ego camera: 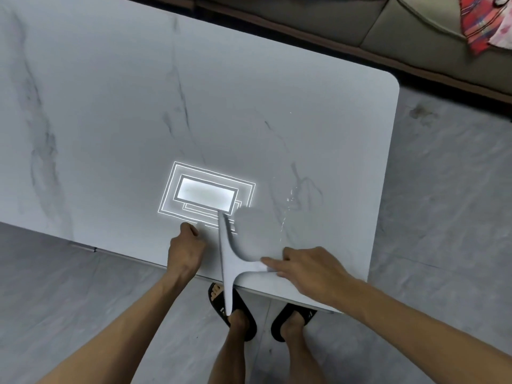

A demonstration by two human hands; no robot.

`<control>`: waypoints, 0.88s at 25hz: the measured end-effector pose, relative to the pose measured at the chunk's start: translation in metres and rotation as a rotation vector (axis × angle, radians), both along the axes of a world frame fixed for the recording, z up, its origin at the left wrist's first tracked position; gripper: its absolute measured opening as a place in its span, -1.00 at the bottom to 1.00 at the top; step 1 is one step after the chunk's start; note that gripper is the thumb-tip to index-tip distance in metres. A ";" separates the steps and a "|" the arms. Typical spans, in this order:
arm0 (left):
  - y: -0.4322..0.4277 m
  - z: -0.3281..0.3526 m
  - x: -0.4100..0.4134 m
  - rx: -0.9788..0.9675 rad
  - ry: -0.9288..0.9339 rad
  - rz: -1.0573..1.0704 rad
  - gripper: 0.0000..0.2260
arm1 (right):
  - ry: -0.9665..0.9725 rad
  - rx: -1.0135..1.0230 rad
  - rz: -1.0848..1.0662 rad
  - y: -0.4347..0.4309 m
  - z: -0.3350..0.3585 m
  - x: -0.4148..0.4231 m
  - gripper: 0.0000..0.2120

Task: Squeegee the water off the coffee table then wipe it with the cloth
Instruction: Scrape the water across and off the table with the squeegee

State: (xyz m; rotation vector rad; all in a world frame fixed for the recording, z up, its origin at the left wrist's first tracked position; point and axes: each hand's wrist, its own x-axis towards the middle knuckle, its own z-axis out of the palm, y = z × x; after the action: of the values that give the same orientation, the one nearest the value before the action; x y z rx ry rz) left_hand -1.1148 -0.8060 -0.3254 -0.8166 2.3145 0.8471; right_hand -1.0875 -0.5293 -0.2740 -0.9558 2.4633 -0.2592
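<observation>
The white marble coffee table fills most of the view. Water streaks and droplets glisten near its right end. A white T-shaped squeegee lies at the near edge, with its blade running away from me and its lower end hanging past the edge. My right hand holds the squeegee's handle from the right, index finger stretched along it. My left hand rests on the table just left of the blade with its fingers curled, and nothing shows in it. No wiping cloth is on the table.
A ceiling light's reflection shines on the tabletop just beyond the blade. A grey sofa stands behind the table with red patterned fabric on it. My feet in black slippers stand on the grey tiled floor.
</observation>
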 end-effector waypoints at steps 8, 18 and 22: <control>0.008 -0.006 0.019 0.070 -0.110 -0.180 -0.90 | -0.045 0.158 -0.019 0.045 -0.014 -0.011 -0.58; 0.018 0.010 0.004 0.148 -0.077 -0.195 -0.91 | -0.025 0.324 -0.206 0.124 0.051 -0.028 -0.60; 0.016 0.024 -0.016 0.136 0.026 -0.109 -0.87 | 0.013 0.274 -0.259 0.109 0.066 -0.074 -0.62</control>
State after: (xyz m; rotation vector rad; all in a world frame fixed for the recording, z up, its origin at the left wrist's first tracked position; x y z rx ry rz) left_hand -1.1308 -0.7904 -0.3009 -0.6193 2.2726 0.9596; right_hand -1.1613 -0.4199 -0.2084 -0.5270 2.5484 0.0023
